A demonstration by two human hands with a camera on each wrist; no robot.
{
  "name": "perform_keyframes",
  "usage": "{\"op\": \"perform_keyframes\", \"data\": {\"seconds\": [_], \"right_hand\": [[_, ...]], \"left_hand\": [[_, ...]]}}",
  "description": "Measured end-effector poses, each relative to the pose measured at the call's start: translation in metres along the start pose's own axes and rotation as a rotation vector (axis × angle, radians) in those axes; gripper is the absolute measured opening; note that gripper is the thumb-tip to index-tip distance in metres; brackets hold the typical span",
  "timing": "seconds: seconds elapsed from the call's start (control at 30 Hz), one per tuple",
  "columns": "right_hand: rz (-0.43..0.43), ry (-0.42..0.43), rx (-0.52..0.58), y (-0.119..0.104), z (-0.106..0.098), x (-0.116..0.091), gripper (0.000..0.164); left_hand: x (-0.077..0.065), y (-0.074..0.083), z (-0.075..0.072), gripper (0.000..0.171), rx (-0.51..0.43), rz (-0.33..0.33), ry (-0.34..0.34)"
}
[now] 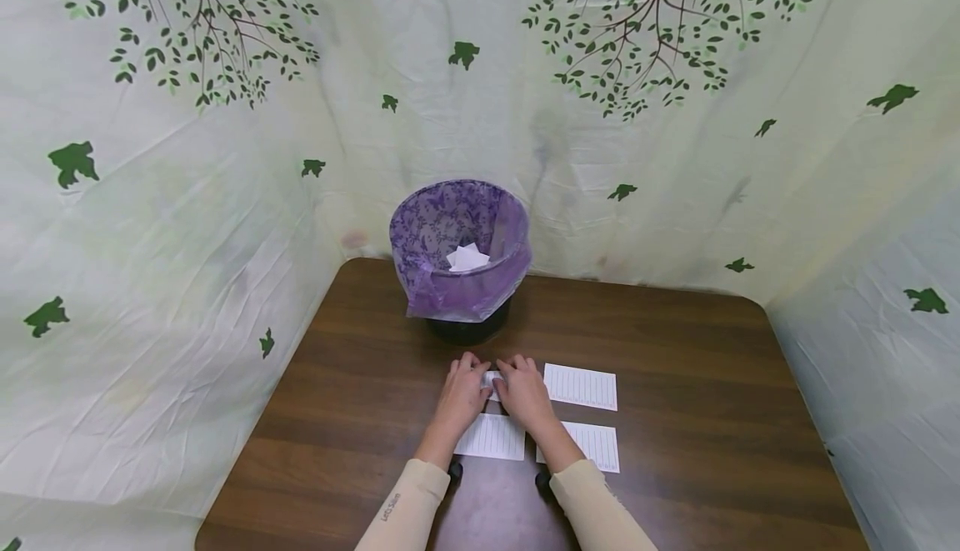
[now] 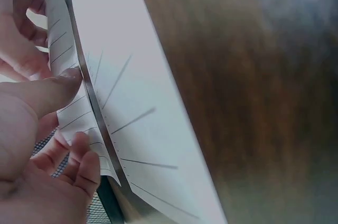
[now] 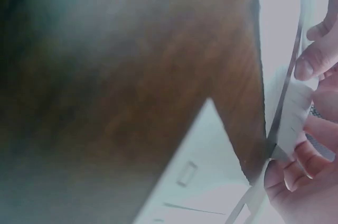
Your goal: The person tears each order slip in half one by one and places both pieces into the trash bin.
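Close in front of the bin, both hands hold one small white lined paper card (image 1: 492, 379) between them. My left hand (image 1: 461, 394) pinches it from the left, thumb on the ruled face and fingers curled at the edge, as the left wrist view shows. From the right, my right hand (image 1: 527, 394) grips the same card. Fingers cover much of it. Below the hands lies a lined card (image 1: 491, 438); another lined card (image 1: 592, 444) lies partly under the right forearm. A third lined card (image 1: 581, 387) rests just right of the right hand.
A black bin (image 1: 468, 330) with a purple patterned liner (image 1: 459, 294) stands at the table's back edge, white paper pieces (image 1: 468, 258) inside. The brown wooden table (image 1: 690, 401) meets a leaf-printed curtain (image 1: 570, 159) at the back and sides.
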State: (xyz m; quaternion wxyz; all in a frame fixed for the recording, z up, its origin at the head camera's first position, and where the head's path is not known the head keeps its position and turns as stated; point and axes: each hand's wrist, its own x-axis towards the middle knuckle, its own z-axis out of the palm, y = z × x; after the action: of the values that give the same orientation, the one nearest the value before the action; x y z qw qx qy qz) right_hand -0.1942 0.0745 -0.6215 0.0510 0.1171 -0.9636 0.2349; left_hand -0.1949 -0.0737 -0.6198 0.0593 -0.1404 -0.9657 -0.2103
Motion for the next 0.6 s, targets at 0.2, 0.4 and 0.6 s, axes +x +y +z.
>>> {"op": "perform_keyframes", "data": {"seconds": [0.2,0.4,0.6], "right_hand": [[0.010,-0.021,0.015,0.002,-0.003,0.002,0.028],[-0.015,-0.018,0.027,0.004,-0.007,0.002,0.021],[-0.023,-0.015,0.093,0.003,-0.014,0.003,0.014]], "left_hand": [[-0.002,0.002,-0.001,0.039,-0.007,0.025,0.033],[-0.003,0.004,-0.004,0.039,0.003,0.063,0.098],[-0.004,0.005,-0.006,0.038,-0.006,0.073,0.125]]}}
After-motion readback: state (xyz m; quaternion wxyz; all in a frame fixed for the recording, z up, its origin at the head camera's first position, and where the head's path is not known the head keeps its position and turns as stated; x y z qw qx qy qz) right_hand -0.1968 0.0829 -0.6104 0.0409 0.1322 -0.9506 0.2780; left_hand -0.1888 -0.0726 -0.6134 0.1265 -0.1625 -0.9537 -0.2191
